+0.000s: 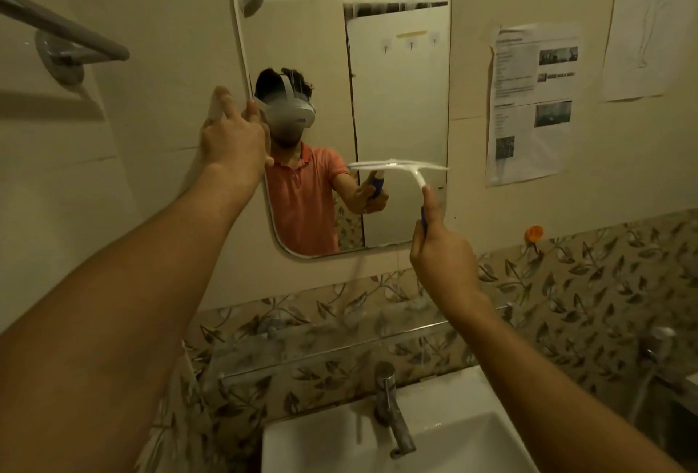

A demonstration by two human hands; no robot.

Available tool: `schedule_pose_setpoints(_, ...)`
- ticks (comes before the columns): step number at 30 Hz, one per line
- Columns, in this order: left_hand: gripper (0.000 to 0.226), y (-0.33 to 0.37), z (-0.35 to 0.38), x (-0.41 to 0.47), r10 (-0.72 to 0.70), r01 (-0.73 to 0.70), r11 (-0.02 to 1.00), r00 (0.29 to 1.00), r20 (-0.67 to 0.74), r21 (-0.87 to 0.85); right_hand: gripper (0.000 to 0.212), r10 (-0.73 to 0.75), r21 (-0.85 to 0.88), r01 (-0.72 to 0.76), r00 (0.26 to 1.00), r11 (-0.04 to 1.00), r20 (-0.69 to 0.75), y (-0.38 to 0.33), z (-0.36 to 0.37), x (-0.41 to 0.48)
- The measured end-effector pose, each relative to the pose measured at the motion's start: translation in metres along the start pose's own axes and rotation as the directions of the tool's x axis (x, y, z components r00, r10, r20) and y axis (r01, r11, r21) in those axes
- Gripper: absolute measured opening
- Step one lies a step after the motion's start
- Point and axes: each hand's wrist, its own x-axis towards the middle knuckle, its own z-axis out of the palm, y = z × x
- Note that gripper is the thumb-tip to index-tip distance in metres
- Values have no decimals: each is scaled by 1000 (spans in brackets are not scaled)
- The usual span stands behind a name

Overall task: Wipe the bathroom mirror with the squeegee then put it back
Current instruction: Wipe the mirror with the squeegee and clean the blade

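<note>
Right hand (442, 257) grips squeegee (400, 166) handle, blade above it; left hand (232, 140) rests flat on mirror (396, 95) edge.

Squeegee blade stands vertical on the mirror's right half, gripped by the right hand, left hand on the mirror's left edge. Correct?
No. In the head view the squeegee blade lies horizontal, not vertical. The rest holds: it is on the mirror's right half, the right hand grips its handle, and the left hand is on the mirror's left edge.

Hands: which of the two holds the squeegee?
The right hand grips the squeegee by its blue handle, blade against the mirror; the left hand holds nothing, its fingers resting at the mirror's left edge.
</note>
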Motion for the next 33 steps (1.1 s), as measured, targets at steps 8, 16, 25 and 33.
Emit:
schedule_pose_setpoints(8, 97, -1, -4, -2, 12, -12, 1000, 1000, -1, 22, 72, 105, 71, -111, 990, 991, 92, 18, 38, -59)
schedule_pose_setpoints(16, 98, -2, -3, -3, 22, -22, 999, 1000, -10, 28, 66, 195, 54, -214, 949, 975, 247, 25, 61, -96)
schedule_pose_setpoints(25, 98, -1, -1, -1, 11, -11, 1000, 1000, -16, 28, 64, 173, 262, -180, 984, 948, 50, 23, 2, -43)
schedule_pose_setpoints(33, 96, -2, -1, -1, 14, -14, 1000, 1000, -12, 16, 60, 184, 264, -169, 982, 950, -34, -4, -43, 44)
